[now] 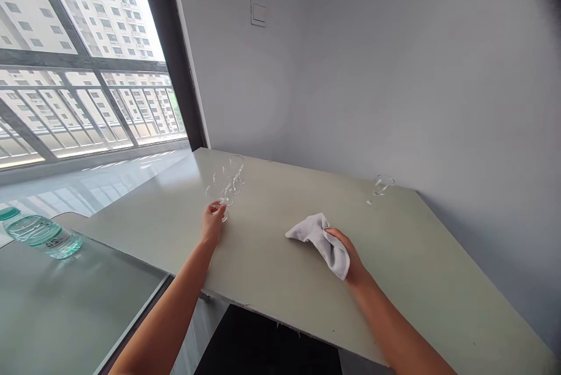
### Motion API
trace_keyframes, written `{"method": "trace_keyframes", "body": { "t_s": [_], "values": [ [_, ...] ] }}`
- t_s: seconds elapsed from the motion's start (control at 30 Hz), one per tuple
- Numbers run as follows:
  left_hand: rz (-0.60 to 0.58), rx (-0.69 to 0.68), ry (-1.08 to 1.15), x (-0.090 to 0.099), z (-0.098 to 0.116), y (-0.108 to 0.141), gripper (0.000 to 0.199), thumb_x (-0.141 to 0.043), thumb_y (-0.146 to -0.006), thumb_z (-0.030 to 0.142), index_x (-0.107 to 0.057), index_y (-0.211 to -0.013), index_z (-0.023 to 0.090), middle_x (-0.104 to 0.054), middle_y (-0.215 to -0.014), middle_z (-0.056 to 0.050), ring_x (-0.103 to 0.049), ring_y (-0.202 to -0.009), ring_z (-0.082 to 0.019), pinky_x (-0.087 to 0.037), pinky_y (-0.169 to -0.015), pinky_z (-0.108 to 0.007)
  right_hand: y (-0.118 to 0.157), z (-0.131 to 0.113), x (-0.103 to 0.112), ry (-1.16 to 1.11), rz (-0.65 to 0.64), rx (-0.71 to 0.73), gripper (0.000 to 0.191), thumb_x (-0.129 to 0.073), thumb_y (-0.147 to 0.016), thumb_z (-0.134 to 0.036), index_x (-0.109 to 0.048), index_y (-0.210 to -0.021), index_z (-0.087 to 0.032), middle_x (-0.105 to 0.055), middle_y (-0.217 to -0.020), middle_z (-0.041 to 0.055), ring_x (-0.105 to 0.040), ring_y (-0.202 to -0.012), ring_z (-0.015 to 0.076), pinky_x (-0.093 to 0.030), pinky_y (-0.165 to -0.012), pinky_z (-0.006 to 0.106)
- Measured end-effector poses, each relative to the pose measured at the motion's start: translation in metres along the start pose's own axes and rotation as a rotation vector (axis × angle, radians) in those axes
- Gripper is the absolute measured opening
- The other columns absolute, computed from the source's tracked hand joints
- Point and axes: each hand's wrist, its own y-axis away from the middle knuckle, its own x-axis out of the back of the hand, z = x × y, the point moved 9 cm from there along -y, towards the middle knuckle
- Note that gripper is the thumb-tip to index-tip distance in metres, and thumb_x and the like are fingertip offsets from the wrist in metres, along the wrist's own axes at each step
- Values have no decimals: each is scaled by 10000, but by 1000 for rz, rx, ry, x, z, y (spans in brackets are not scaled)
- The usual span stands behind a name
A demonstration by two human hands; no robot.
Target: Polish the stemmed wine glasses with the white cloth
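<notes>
My left hand [213, 222] is closed on the nearest wine glass [214, 191] at the left of the table; its foot shows by my fingertips. Behind it, several more clear stemmed glasses [236, 172] stand in a row leading away toward the wall, their outlines overlapping. My right hand [348, 249] grips a light grey cloth [322, 240], which hangs folded and loose just over the tabletop or touching it; I cannot tell which. Farther right, near the wall, a single stemmed glass [383, 184] is apart from the row.
The pale table [272, 270] meets the grey wall at the back. At the left, a water bottle [44, 235] with a green cap lies on its side on a lower dark glass-topped table [87, 305]. A black seat [267, 343] is under the front edge.
</notes>
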Motion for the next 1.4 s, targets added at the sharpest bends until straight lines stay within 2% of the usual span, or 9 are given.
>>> {"method": "trace_keyframes", "body": {
  "t_s": [0.13, 0.27, 0.47, 0.6, 0.73, 0.87, 0.97, 1.23, 1.4],
  "values": [
    [8, -77, -113, -14, 3, 10, 301, -534, -706, 444, -566, -891, 208, -544, -717, 8, -479, -563, -104, -346, -514, -219, -3, 31, -17, -231, -81, -240, 226, -441, -734, -411, -502, -680, -201, -545, -553, 31, -514, -490, 168, -420, -440, 284],
    [-189, -227, -332, -66, 20, 35, 218, -490, -757, 405, -569, -857, 228, -536, -594, 24, -504, -560, -137, -338, -538, -233, -16, 43, -12, -357, 22, -268, 263, -462, -726, -471, -511, -709, -213, -560, -555, 33, -561, -523, 201, -439, -428, 309],
    [-435, -556, -693, -159, 53, 81, 160, -409, -822, 256, -560, -871, 234, -614, -759, -22, -563, -689, -176, -343, -588, -246, -24, -11, 29, -183, 397, 51, 302, -469, -772, -494, -544, -839, -209, -597, -714, 39, -569, -630, 193, -459, -532, 310],
    [-459, -700, -806, -191, 60, 100, 164, -381, -845, 250, -539, -875, 218, -618, -816, -43, -575, -745, -192, -354, -605, -258, -24, -67, -11, 410, 284, 395, 288, -406, -829, -356, -558, -1034, -222, -575, -1096, 75, -528, -935, 217, -433, -781, 343],
    [-453, -767, -866, -196, 56, 101, 187, -362, -868, 287, -534, -868, 211, -612, -801, -53, -568, -787, -192, -370, -663, -271, -29, -60, -52, 634, 7, 350, 370, -388, -827, -282, -473, -1186, -256, -525, -1193, 50, -510, -985, 207, -417, -770, 309],
    [-514, -855, -893, -197, 55, 101, 175, -395, -862, 291, -545, -843, 203, -602, -775, -65, -547, -779, -193, -371, -683, -280, -31, -47, -58, 464, -292, 197, 254, -404, -825, -353, -563, -969, -217, -573, -757, -3, -520, -675, 149, -390, -596, 250],
    [-555, -958, -909, -201, 58, 110, 154, -403, -852, 230, -553, -839, 197, -597, -747, -64, -531, -744, -186, -367, -671, -286, -30, -37, -57, 288, -455, 73, 208, -495, -773, -366, -577, -861, -197, -502, -652, -34, -459, -602, 120, -351, -550, 230],
    [-460, -1358, -714, -182, 98, 144, 249, -471, -839, 311, -539, -1055, 210, -629, -819, -65, -510, -873, -204, -322, -816, -350, -38, 4, -43, -350, -227, -258, 310, -646, -655, -435, -625, -817, -171, -544, -658, 3, -470, -592, 129, -363, -574, 267],
    [-785, -1157, -612, -180, 102, 142, 384, -467, -795, 510, -578, -1017, 217, -591, -661, -20, -520, -644, -140, -347, -668, -275, -20, -19, -34, -197, -441, -171, 290, -669, -657, -399, -645, -827, -166, -514, -618, -14, -440, -573, 112, -330, -544, 248]
  ]
}}
